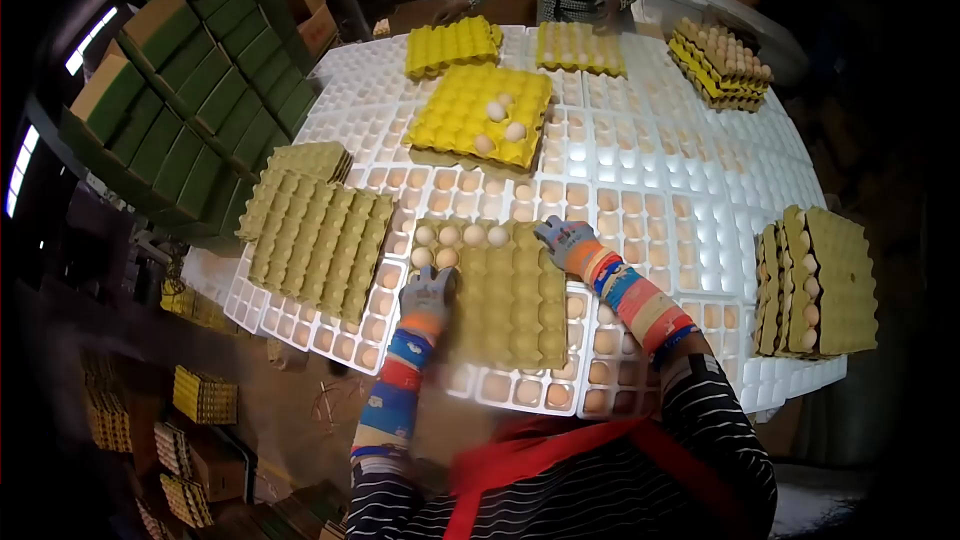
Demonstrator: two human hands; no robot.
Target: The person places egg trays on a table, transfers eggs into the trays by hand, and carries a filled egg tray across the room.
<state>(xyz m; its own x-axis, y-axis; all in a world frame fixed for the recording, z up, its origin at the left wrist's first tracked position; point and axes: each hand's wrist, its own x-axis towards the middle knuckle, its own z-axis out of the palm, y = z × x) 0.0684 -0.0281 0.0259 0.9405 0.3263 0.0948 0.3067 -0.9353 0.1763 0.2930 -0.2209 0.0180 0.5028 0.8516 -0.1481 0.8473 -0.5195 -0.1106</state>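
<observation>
Eggs (449, 235), far left of middle tray (510, 305)

I see the left hand (427, 296) at their near side, grip unclear. The right hand (568, 243) curls at the far-right corner; I cannot tell if it holds anything.

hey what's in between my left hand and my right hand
In the head view, an olive egg tray lies between your left hand and right hand, with eggs in its far-left corner.
</observation>
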